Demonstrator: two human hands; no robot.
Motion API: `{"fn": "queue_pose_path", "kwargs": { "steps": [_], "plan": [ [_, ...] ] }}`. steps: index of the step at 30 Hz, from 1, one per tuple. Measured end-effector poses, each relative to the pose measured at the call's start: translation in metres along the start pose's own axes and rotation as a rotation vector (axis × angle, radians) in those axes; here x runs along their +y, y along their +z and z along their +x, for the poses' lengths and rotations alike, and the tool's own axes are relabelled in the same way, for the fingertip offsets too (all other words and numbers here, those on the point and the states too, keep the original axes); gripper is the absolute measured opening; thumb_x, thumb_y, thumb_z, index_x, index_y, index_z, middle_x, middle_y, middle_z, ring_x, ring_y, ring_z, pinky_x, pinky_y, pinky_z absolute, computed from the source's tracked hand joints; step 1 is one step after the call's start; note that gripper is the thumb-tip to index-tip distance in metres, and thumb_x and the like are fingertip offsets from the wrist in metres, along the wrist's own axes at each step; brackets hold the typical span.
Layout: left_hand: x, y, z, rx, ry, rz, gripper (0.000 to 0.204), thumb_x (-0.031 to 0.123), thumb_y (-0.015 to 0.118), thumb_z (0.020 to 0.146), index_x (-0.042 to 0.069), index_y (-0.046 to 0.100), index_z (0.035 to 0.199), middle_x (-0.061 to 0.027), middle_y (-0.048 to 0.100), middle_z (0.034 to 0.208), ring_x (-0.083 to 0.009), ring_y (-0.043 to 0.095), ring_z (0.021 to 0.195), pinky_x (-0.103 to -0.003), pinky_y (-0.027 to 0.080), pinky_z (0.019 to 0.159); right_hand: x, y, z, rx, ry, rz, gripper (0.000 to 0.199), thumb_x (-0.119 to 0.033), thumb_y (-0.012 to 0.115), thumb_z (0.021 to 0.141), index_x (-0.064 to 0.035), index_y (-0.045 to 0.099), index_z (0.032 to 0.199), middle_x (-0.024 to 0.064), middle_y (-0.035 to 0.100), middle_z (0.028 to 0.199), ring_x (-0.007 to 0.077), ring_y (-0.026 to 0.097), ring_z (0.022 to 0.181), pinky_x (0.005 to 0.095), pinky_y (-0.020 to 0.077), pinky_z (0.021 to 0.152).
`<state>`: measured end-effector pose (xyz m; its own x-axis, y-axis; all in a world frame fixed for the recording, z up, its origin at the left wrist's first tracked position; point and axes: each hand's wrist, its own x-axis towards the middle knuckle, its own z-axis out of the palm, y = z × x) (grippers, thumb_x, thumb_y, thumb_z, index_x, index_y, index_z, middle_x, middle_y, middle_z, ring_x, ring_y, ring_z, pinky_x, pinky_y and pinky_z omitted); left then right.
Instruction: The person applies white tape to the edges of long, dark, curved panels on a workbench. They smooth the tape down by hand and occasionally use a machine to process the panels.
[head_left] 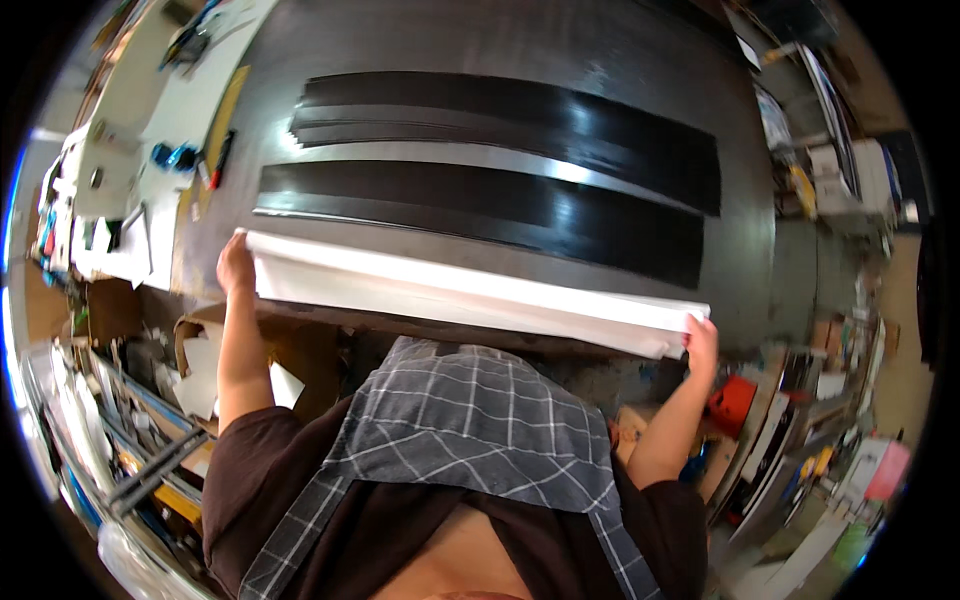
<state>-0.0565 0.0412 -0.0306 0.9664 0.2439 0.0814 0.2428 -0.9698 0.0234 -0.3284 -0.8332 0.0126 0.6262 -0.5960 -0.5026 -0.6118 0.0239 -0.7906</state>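
A long white strip of sheet material [450, 290] stretches across the near edge of the dark worktable, with a fold or second layer along its lower side. My left hand [237, 265] grips its left end, fingers closed at the corner. At the other end, my right hand [702, 345] pinches the right corner. Just beyond the white strip lies a long glossy black strip [480, 205]. Farther back rests a stack of similar black strips [510, 112], their edges slightly fanned at the left.
The dark tabletop [450, 35] spreads behind the strips. On its left are a red and black marker [223, 158] and a blue roll-like object [175, 157]. A cardboard box [300, 350] stands below the near edge at left. Cluttered shelves [840, 190] and a red object [732, 403] sit at right.
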Motion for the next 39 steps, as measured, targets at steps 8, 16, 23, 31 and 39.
{"fn": "queue_pose_path", "kwargs": {
  "steps": [8,16,23,31,39],
  "plan": [
    [0.096,-0.021,-0.052,0.127,0.287,0.047,0.064,-0.005,0.047,0.074,0.012,0.049,0.135,-0.0102,0.037,0.148,-0.0292,0.026,0.141,-0.05,0.019,0.113,-0.04,0.044,0.012,0.627,-0.238,-0.969,0.039,-0.033,0.067,0.079,-0.0072,0.065,0.109,0.0186,0.061,0.116,0.0375,0.053,0.111,0.0466,0.0435,0.094],
    [0.365,-0.043,-0.163,-0.248,0.766,-0.216,0.065,0.031,0.063,0.085,0.007,0.039,0.141,-0.0113,0.028,0.152,-0.0274,0.021,0.143,-0.049,0.014,0.115,-0.02,0.053,0.097,0.57,-0.336,-0.737,0.036,-0.024,0.061,0.082,0.0049,0.059,0.103,0.0231,0.06,0.105,0.0396,0.056,0.103,0.0455,0.0425,0.095],
    [0.388,-0.045,-0.18,-0.259,0.687,-0.264,0.069,0.031,0.058,0.089,0.007,0.029,0.146,-0.0127,0.022,0.155,-0.0285,0.016,0.144,-0.048,0.01,0.116,-0.091,0.025,0.04,0.308,-0.485,-0.295,0.028,-0.022,0.063,0.086,0.0042,0.053,0.086,0.014,0.057,0.074,0.026,0.056,0.071,0.0389,0.0457,0.067],
    [0.45,-0.023,-0.139,-0.084,0.703,-0.282,0.066,0.039,0.049,0.094,0.006,0.027,0.147,-0.0135,0.024,0.154,-0.0287,0.019,0.143,-0.049,0.012,0.115,-0.139,0.01,0.102,0.085,-0.441,0.497,0.028,-0.022,0.06,0.092,-0.0014,0.058,0.111,0.0058,0.063,0.098,0.0139,0.06,0.082,0.0318,0.0541,0.064],
    [0.516,-0.007,-0.066,-0.081,0.603,-0.096,0.062,0.046,0.042,0.096,0.008,0.034,0.144,-0.0092,0.028,0.153,-0.0244,0.022,0.142,-0.05,0.015,0.114,-0.141,0.027,0.235,0.194,-0.253,-0.189,0.037,-0.031,0.063,0.087,-0.0001,0.057,0.105,0.0098,0.062,0.089,0.0195,0.064,0.079,0.0336,0.0537,0.059]
  ]
}}
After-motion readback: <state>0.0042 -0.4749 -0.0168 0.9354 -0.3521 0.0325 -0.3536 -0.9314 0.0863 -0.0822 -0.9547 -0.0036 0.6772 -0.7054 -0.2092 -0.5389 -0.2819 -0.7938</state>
